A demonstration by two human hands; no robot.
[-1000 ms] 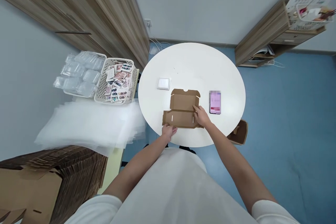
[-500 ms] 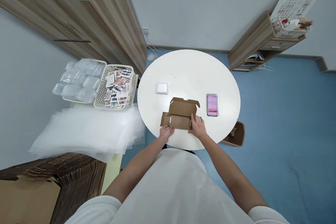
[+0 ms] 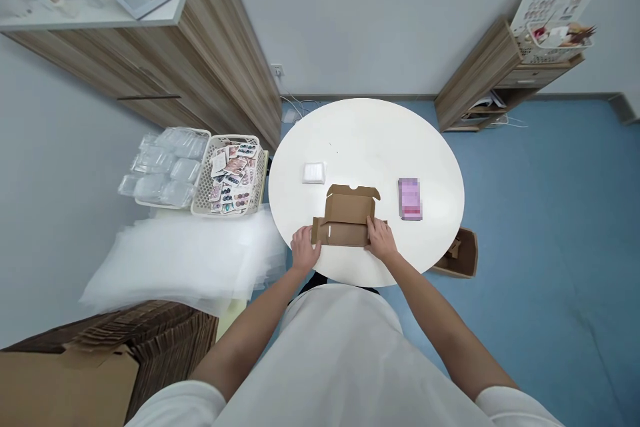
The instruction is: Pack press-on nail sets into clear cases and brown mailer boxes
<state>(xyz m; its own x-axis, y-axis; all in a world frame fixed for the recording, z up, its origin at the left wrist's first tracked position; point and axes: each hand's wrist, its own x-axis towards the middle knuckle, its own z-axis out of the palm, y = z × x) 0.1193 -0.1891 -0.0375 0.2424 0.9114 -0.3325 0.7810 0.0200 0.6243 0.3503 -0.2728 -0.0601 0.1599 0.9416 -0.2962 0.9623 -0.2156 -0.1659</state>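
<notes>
A brown cardboard mailer box (image 3: pixel 350 209) lies partly folded near the front edge of the round white table. Its lid panel stands up at the back, and a small white slot shows at the left of its base. My left hand (image 3: pixel 305 250) is at the box's left side flap, thumb and fingers closed about the flap's edge. At the right end, my right hand (image 3: pixel 381 240) grips the side wall, fingers inside and thumb at the front. A small white stack in clear wrap (image 3: pixel 313 173) sits behind the box to the left. To the right lies a pink-screened phone (image 3: pixel 410 199).
Left of the white table (image 3: pixel 360 137) stand a basket of clear plastic cases (image 3: pixel 167 167) and a basket of nail cards (image 3: pixel 231 177). Translucent sheets (image 3: pixel 185 260) and stacked flat cardboard (image 3: pixel 170 340) lie nearer. An open carton (image 3: pixel 465 255) is on the floor at right.
My left hand has moved left from the box's front edge to its left side flap. My right hand keeps its hold at the right end. The view has shifted slightly.
</notes>
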